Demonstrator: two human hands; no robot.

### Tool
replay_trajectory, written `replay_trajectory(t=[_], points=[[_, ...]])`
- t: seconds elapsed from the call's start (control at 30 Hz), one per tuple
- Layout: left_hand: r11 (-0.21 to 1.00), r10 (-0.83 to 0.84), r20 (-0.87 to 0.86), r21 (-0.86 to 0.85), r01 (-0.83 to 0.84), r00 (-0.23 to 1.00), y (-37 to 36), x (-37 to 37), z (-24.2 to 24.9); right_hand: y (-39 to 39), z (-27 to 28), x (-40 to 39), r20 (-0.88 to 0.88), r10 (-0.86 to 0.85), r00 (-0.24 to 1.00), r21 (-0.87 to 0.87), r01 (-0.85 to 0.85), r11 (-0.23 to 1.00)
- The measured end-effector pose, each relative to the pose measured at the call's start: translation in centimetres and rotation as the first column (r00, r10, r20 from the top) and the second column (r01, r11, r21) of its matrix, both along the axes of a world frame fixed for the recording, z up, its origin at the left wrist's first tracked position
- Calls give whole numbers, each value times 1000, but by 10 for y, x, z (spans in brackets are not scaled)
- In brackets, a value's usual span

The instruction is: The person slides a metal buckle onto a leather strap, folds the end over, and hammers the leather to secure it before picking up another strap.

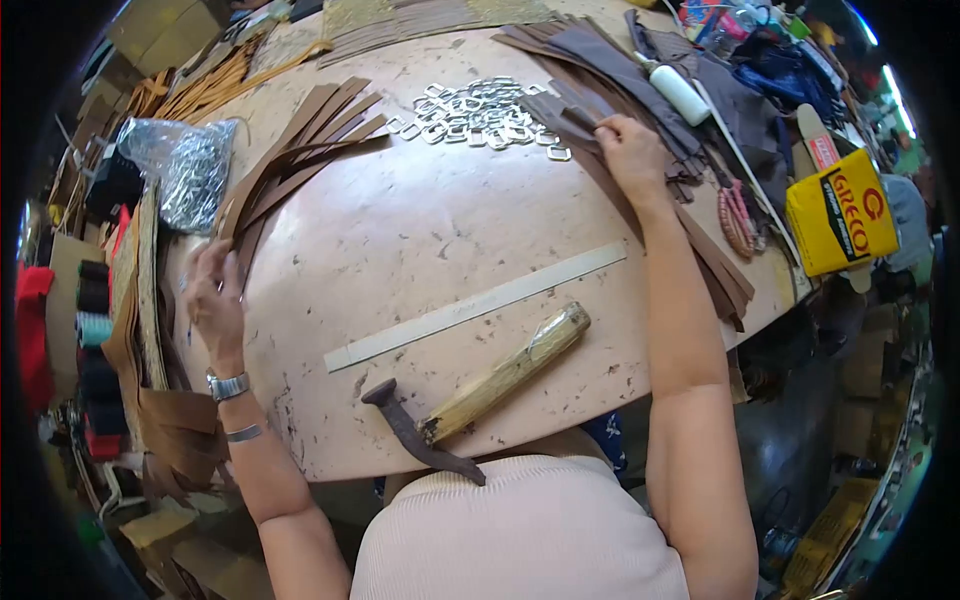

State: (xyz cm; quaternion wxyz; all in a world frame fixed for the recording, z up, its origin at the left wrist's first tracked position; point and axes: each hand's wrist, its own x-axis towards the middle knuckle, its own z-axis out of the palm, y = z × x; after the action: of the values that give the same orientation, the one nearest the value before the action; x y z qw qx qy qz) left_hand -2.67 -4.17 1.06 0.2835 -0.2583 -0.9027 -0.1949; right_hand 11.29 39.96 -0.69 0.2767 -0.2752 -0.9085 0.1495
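My left hand (214, 300) is at the lower end of a fanned pile of brown leather strips (290, 165). Its bent fingers close on the strip ends at the pile's edge, slightly blurred. On the far right side, my right hand (634, 160) pinches the end of a leather strip (572, 118) from a second brown bundle (712, 262). Between the two piles lies a heap of silver metal buckles (478, 112). A pale flat strip (480, 304), ruler-like, rests across the table in front of me. Nearer still is a hammer with a wooden handle (512, 370) and a dark curved iron head (412, 436).
A clear plastic bag of metal pieces (192, 178) sits at the left. On the right are a white bottle (680, 95), pink-handled scissors (738, 218) and a yellow GRECO can (842, 212). Orange strips (225, 82) lie at the back left. The worn table (400, 260) has a curved-looking front edge.
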Motion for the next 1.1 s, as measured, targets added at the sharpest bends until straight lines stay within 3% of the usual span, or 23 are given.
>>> replay_trajectory(t=[0.07, 0.13, 0.27, 0.47, 0.53, 0.57, 0.67, 0.77, 0.87, 0.97, 1.1], points=[[982, -147, 169, 141, 124, 975, 17, 10, 1, 4, -1, 0, -175, -68, 982, -89, 53, 995], [972, -217, 241, 146, 185, 946, 30, 21, 2, 3, 8, 3, -433, -4, 901, -218, -100, 971], [935, -354, 371, 125, 332, 858, 55, 30, 5, 3, 42, 27, -655, -90, 750, -324, -171, 931], [865, -482, 583, 197, 462, 654, 105, 37, 3, -38, 92, 55, -632, 76, 771, -299, -333, 894], [756, -608, 464, 89, 649, 644, 146, 45, -1, -54, 97, 48, -637, 219, 739, -178, -417, 891], [709, -664, 407, 79, 701, 627, 169, 49, -4, -61, 98, 48, -634, 226, 739, -228, -458, 859], [619, -757, 299, 40, 785, 582, 234, 61, -10, -68, 90, 50, -489, 226, 843, -232, -375, 897], [635, -751, 136, -120, 763, 646, 278, 63, -21, -69, 80, 49, -321, 221, 921, -289, -318, 903], [592, -735, 235, -233, 771, 635, 286, 62, -30, -43, 38, 31, -119, 186, 975, -263, -212, 941], [575, -772, 153, -246, 781, 617, 277, 62, -29, -28, 10, 20, 9, 243, 970, -203, -236, 950], [583, -769, 87, -312, 751, 633, 266, 57, -25, -13, 7, 15, -101, 133, 986, -441, -164, 882]])
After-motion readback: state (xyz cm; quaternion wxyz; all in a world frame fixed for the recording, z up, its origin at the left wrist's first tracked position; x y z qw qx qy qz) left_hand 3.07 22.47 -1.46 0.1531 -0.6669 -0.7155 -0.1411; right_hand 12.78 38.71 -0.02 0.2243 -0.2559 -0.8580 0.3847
